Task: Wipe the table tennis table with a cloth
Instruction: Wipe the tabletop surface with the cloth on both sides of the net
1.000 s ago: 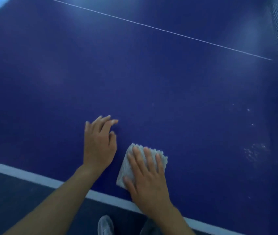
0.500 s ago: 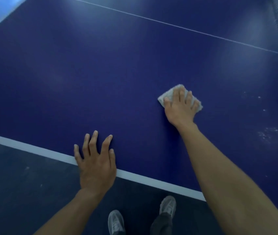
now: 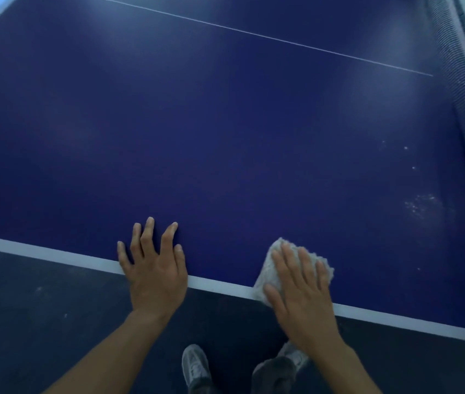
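Lying flat under the right hand (image 3: 300, 294), the grey cloth (image 3: 271, 268) sits on the near white edge line of the table tennis table (image 3: 225, 137). The fingers are straight and press it down. Well apart on the left, the left hand (image 3: 154, 268) rests spread and flat on the same edge, holding nothing. White specks (image 3: 421, 206) lie beyond the right hand.

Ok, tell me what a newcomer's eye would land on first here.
The wide dark-blue table tennis table fills the view. At its near white edge, the right hand presses a pale cloth flat, with the left hand spread beside it. White specks dot the surface on the right, near the net.
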